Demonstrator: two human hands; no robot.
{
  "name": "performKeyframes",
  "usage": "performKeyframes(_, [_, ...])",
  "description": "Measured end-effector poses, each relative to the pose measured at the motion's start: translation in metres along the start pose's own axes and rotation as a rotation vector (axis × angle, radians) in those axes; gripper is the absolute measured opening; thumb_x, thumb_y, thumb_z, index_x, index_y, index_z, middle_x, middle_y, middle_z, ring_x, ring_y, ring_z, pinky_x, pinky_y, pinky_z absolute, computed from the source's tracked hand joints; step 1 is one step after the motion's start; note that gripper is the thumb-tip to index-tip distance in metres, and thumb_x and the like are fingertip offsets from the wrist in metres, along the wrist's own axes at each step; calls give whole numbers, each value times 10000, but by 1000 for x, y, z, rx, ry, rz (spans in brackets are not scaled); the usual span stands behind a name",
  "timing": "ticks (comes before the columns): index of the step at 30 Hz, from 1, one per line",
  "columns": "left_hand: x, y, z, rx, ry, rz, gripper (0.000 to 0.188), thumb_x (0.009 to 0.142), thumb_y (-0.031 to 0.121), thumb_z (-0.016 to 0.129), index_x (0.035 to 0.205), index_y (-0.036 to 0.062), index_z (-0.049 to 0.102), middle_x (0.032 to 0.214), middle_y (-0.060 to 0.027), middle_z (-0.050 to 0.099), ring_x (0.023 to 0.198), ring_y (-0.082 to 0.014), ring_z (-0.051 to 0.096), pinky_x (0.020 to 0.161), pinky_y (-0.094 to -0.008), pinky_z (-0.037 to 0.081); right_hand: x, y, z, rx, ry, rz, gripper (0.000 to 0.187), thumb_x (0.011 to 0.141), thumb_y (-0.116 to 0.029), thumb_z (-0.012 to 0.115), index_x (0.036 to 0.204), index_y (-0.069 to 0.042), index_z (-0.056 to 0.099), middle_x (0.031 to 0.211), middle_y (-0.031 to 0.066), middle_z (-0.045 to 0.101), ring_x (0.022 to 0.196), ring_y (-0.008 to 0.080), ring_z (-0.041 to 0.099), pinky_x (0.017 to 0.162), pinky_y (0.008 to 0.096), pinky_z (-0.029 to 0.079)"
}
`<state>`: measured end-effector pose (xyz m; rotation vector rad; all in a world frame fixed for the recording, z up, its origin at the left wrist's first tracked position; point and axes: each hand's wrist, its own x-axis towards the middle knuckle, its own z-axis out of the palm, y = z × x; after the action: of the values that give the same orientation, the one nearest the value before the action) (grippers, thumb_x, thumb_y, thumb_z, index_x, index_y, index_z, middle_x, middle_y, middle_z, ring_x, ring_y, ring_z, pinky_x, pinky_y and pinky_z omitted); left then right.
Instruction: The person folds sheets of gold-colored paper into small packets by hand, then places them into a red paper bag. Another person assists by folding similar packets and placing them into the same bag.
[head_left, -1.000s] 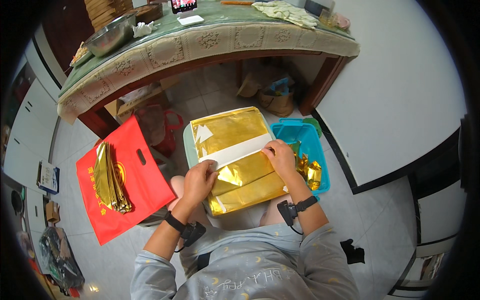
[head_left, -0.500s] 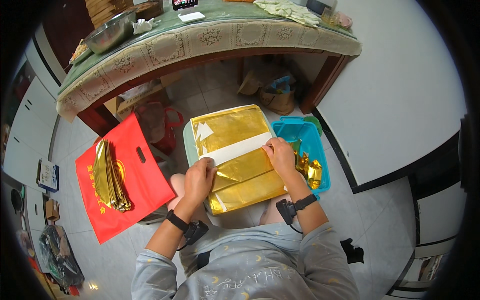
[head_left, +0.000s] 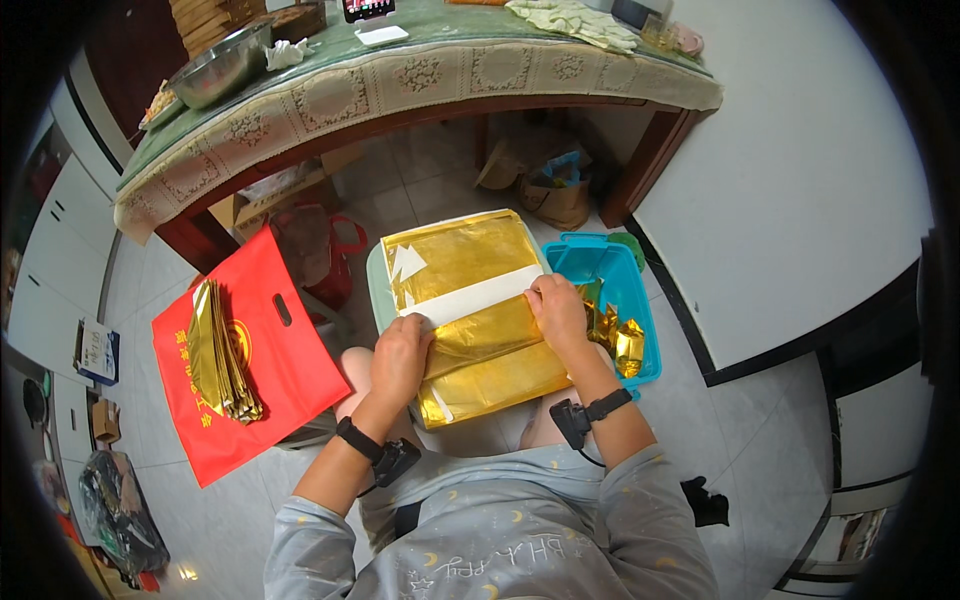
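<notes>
Head view: gold foil sheet pressed under left hand and right hand.

We see gold foil paper, glossy and creased, its folded-back edge showing matt white. The folded foil pieces shine the same way and lie on a smooth red bag with a dull sheen. The blue tub looks like glossy plastic. Our counter wears a matt patterned cloth; the bowl on it is brushed metal. Floor tiles gleam.
</notes>
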<state>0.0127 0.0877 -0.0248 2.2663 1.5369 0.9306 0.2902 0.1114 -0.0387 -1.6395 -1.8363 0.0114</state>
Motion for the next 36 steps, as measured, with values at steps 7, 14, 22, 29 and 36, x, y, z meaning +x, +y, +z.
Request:
performKeyframes(7, [13,11,-22,171,-88,402,309,863,102,572,1162,36,612,1134,-134,640,1071,-294,584,889,-370,500,0,-1,-2,0,15,-4,131,855,-141,706,891,-43,627,898,166,615,897,373,595,783,448,487])
performKeyframes(14, [40,-14,-23,-53,-531,654,345,846,88,547,1171,28,646,1198,-123,648,1086,-300,607,954,-362,493,-1,7,4,35,35,54,130,874,-134,656,964,-50,613,972,174,616,962,383,579,845,462,478])
performKeyframes(22, [61,19,-17,226,-650,641,392,876,104,539,1261,98,610,1096,-88,637,976,-294,628,872,-375,525,-1,8,2,-73,17,93,154,890,-86,601,1039,-52,609,1043,168,577,1020,382,558,876,453,479])
performKeyframes(29, [52,9,-9,178,-537,666,443,922,160,513,1362,166,565,1351,-10,581,1009,-261,599,879,-343,530,-3,2,-16,-220,-16,33,192,883,-50,574,1066,-10,615,1114,168,585,1042,371,560,914,458,473])
performKeyframes(36, [55,-3,0,163,-549,713,488,904,154,517,1389,119,546,1414,-16,556,1007,-259,595,920,-332,514,-56,-78,-40,-24,-390,-314,666,875,-406,642,1341,48,500,1422,218,484,1358,360,410,1136,439,325])
